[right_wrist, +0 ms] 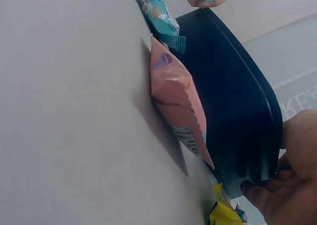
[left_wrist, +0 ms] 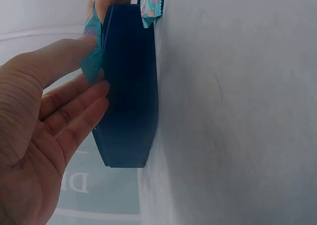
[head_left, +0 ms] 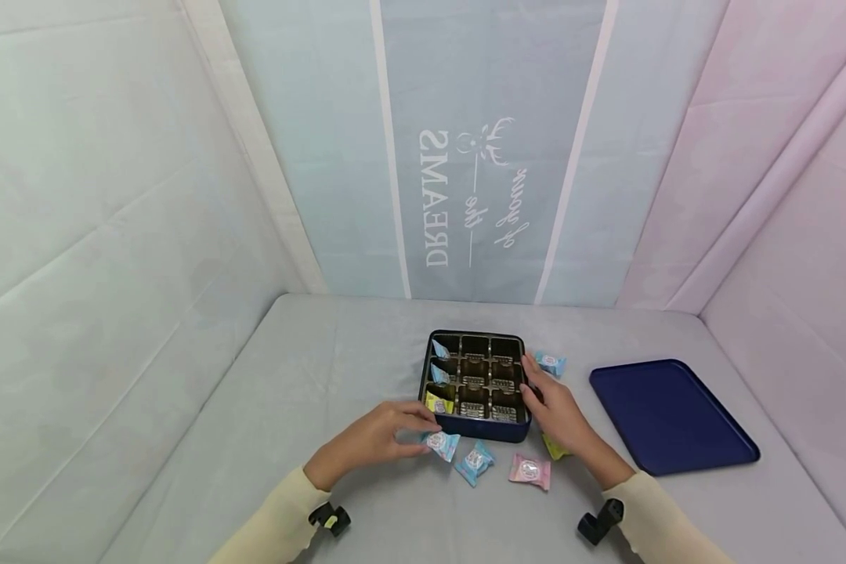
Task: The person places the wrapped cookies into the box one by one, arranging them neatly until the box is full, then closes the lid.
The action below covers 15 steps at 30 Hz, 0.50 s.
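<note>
A dark blue box (head_left: 486, 428) with a compartmented insert sits in front of me. In its left column are two blue-wrapped candies (head_left: 440, 374) and, nearest me, a yellow-wrapped candy (head_left: 439, 403). My left hand (head_left: 377, 435) pinches another blue candy (left_wrist: 92, 54) between thumb and fingers, just outside the box's near left corner. My right hand (head_left: 560, 411) holds the box by its right side, thumb and fingers at the wall (right_wrist: 242, 170). The middle and right columns hold no candies.
Before the box lie a blue candy (head_left: 475, 463) and a pink candy (head_left: 529, 471). A yellow candy (head_left: 554, 447) is partly hidden under my right hand. Beyond that hand lies a blue candy (head_left: 551, 363). A flat dark blue lid (head_left: 673, 419) rests at the right.
</note>
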### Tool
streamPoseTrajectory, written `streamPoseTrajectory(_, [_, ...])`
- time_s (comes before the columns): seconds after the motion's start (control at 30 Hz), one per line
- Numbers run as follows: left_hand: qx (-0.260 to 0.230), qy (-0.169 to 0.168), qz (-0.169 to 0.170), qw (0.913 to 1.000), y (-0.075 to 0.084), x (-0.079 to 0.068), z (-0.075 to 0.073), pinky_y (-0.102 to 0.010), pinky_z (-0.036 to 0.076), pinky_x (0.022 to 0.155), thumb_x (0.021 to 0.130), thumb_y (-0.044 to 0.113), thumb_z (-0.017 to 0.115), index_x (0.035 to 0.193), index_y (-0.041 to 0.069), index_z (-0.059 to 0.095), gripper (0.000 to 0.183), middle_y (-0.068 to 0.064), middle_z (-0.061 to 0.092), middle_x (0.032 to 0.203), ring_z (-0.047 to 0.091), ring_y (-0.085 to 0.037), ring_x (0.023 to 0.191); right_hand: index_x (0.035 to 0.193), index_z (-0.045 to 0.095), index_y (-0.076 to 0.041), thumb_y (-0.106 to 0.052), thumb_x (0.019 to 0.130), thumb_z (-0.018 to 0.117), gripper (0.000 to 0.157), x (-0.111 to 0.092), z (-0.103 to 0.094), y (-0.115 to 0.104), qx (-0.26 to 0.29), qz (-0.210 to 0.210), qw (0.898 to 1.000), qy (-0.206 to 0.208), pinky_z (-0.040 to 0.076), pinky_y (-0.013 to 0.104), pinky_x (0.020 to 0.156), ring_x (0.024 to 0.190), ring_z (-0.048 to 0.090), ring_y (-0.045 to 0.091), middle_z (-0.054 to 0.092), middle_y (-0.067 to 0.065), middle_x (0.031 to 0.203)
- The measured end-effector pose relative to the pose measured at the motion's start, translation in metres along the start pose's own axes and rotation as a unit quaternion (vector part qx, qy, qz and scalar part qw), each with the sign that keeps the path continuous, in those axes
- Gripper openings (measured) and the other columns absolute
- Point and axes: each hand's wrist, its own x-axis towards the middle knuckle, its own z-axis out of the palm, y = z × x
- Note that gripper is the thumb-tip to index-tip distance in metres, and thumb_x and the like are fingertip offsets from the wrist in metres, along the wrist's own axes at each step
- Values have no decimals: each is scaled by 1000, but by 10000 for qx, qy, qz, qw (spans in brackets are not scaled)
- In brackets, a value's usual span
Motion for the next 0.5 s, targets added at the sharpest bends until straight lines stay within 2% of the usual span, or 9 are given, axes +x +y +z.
streamPoseTrajectory(0.3, [60,39,94,9999,2,1,-2,-18,53,89,91,15,78,123,12,74,32,1,66,121,63,-9,110,157,29,4,-12,107,52,57,-1,0,0,-9,-10,10000,6,35,58,112,146,31,40,22,19,164])
streamPoseTrajectory(0.5, [129,228,155,9995,3,3,-5,-17,52,87,90,13,79,122,11,75,32,2,65,122,63,-8,107,157,29,3,-12,107,52,57,0,0,-1,-24,0,10000,-11,35,58,112,146,31,40,23,20,164])
